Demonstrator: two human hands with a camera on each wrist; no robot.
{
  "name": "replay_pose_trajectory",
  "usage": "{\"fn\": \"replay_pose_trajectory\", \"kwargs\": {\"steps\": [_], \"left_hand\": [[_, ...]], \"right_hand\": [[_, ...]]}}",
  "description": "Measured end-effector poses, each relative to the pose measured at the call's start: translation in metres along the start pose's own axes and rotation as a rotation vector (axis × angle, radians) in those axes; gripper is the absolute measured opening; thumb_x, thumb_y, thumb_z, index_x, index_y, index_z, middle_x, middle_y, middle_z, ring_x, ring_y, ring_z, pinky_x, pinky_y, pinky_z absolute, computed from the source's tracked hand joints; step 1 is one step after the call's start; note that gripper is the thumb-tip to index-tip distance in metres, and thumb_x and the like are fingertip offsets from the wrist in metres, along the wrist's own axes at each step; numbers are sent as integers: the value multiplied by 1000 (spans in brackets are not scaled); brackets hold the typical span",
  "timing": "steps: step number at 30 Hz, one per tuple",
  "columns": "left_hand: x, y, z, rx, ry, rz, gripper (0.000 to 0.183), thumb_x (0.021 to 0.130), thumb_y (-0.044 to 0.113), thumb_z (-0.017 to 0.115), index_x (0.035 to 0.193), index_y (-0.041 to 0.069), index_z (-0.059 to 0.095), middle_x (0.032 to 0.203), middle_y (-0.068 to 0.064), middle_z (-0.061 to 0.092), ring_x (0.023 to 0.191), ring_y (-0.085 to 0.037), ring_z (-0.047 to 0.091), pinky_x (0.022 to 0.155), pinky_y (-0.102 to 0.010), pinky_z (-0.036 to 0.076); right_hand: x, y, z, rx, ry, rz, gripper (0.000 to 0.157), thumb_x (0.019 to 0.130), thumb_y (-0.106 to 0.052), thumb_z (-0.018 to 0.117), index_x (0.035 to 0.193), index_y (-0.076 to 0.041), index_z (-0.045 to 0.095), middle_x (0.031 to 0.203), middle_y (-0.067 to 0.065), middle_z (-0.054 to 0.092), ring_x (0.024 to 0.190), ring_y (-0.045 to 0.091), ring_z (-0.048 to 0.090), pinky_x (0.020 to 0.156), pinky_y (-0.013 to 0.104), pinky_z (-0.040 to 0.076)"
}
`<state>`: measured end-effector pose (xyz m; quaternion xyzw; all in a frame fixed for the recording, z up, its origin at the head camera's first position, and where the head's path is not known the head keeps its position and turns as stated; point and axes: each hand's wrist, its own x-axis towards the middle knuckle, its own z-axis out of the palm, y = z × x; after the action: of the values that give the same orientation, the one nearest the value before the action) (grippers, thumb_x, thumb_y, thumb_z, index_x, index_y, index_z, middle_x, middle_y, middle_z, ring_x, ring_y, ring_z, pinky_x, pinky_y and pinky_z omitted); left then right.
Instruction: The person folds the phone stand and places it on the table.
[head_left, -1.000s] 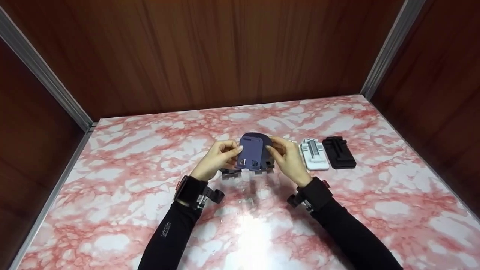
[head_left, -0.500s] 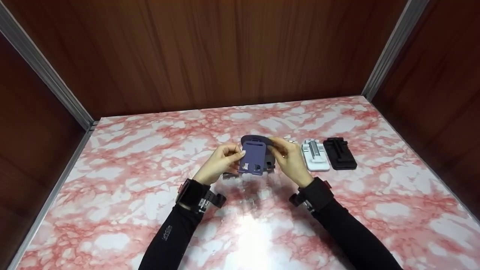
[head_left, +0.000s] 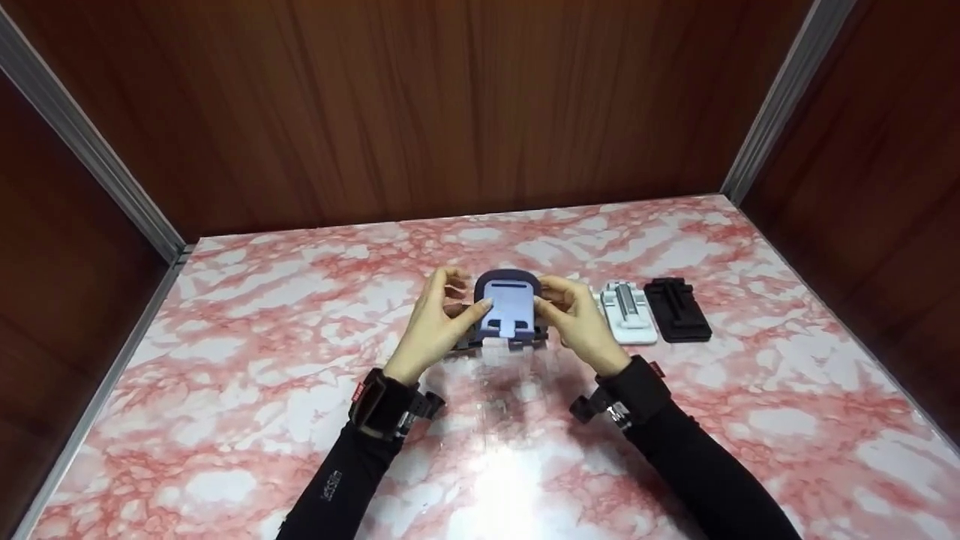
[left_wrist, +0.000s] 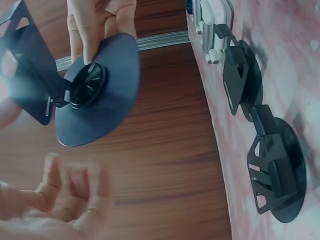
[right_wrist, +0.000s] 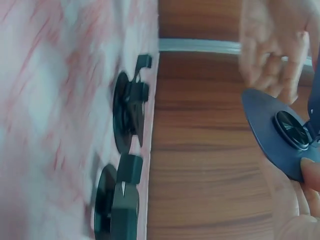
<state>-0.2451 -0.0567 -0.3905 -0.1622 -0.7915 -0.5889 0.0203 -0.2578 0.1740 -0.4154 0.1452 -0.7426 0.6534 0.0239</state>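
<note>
A blue-purple phone stand with a hinged plate and a rounded base is held up between both hands. My right hand pinches the base at its edge, the thumb in front and the fingers behind. My left hand touches the front plate with its thumb; in the left wrist view its loosely bent fingers are apart from the base. A dark round hinge joins plate and base. Below, on the table, stand two dark phone stands, mostly hidden by the hands in the head view.
Right of the hands lie a white folded phone stand and a black folded one, side by side. The marbled red-white table is bounded by brown wood-look panels at back and sides.
The front plate has turned from a slant to face me squarely, centred over the base. My left fingers have come off the stand and spread away, leaving the thumb on the plate.
</note>
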Motion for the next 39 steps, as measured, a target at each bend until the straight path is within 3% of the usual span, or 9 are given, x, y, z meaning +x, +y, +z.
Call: {"fn": "replay_pose_trajectory", "kwargs": {"steps": [2,4,9,15,20,24,28,32,39], "left_hand": [[-1,-1,0,-36,-62,-62,55,105,22,71,151,2,48,145,-25,59,137,-39,60,120,-51,54],[-2,-2,0,-82,-130,-125,57,108,26,65,157,5,45,155,-27,57,146,-42,56,124,-57,49],[-1,-6,1,-219,-203,-177,42,110,21,60,147,2,53,147,-27,63,136,-35,64,124,-59,50],[3,-12,1,-365,-163,-221,33,108,14,61,136,-2,59,119,-11,70,103,-13,72,112,-50,61],[5,-13,2,-418,-96,-231,39,104,12,65,138,-6,60,114,-7,72,99,-10,72,100,-39,67],[5,-14,1,-426,-69,-207,44,100,11,68,139,-7,61,113,-8,75,96,-9,73,97,-34,67],[4,-14,0,-422,-68,-192,46,99,10,70,140,-7,62,113,-10,77,94,-7,73,96,-31,67],[3,-13,0,-417,-74,-195,43,99,10,71,138,-7,63,114,-10,77,94,-7,73,98,-35,67],[5,-15,2,-398,-78,-191,36,98,5,72,131,-8,64,110,-10,77,91,-9,73,85,-27,69]], "right_hand": [[0,-1,-1,25,-7,27,31,106,9,55,135,21,59,119,22,81,88,-2,76,86,19,66],[-1,-1,-1,48,-22,46,34,107,7,54,138,21,57,120,19,81,89,-2,76,86,19,66],[0,0,-1,83,-47,83,39,108,7,52,143,23,52,117,11,82,87,-3,76,84,17,65],[-1,-3,1,114,-63,108,39,107,6,53,143,23,52,109,3,83,87,-1,77,84,18,66],[-4,-9,4,165,-47,145,40,113,-10,49,143,17,54,106,-8,78,93,2,75,88,21,65],[-7,-14,5,168,-64,182,51,114,-22,50,154,10,46,133,8,70,107,5,70,101,26,62],[-10,-16,5,101,-108,188,62,109,-21,60,163,4,40,152,22,58,114,6,67,107,28,59],[-9,-17,3,152,-138,180,61,107,-14,61,161,7,42,138,11,68,108,6,72,100,24,62],[-7,-17,2,264,-166,169,61,104,-2,59,159,15,37,120,-5,73,104,6,73,93,21,65]]}}
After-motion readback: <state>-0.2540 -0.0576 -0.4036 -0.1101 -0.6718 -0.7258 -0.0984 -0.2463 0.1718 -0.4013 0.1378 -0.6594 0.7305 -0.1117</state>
